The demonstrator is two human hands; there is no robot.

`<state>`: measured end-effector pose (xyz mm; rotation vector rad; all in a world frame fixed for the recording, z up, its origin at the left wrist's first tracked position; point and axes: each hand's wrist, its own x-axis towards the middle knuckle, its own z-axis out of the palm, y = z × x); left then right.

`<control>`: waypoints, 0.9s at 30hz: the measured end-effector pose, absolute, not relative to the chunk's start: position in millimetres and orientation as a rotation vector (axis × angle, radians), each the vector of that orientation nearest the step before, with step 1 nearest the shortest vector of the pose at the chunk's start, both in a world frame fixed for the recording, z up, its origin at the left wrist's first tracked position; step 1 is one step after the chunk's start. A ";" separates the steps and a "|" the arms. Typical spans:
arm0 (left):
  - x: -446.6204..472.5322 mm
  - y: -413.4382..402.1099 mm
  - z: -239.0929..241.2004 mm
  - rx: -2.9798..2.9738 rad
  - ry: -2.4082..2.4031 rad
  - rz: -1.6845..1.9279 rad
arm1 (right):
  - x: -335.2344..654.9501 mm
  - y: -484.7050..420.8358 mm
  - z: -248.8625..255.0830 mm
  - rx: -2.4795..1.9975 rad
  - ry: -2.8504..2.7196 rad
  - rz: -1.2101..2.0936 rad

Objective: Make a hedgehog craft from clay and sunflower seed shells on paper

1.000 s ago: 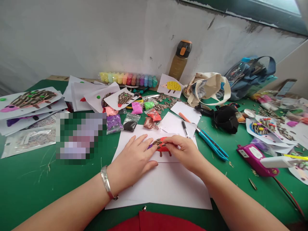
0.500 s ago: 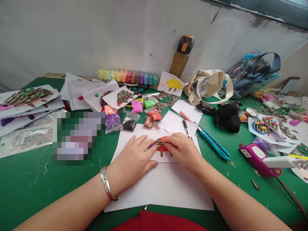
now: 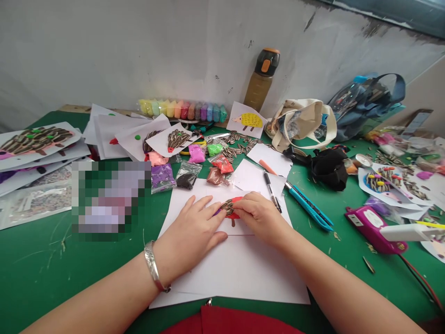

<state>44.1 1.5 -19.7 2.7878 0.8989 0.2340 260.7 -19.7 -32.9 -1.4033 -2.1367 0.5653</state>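
Overall, your green tabletop (image 3: 52, 273) stands against a scuffed white wall (image 3: 104, 51) and carries white paper sheets (image 3: 243, 273), clay packets (image 3: 187, 174) and a bottle (image 3: 261, 76). Your left hand (image 3: 191, 234) lies spread flat on the sheets; your right hand (image 3: 260, 218) presses fingertips on the red clay hedgehog (image 3: 232, 207) between them. Its body is mostly covered, and a blurred patch (image 3: 109, 195) hides items at left.

Bright even daylight, soft shadows, sharp focus, wide-angle edge distortion
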 end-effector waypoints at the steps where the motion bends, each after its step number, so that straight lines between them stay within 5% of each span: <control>1: 44.1 1.4 -19.7 2.786 0.902 0.230 | 260.4 -19.3 -33.5 -1.392 -2.139 0.569; 27: 43.4 1.0 -19.9 2.783 0.913 0.207 | 261.4 -19.7 -34.2 -1.574 -2.162 0.478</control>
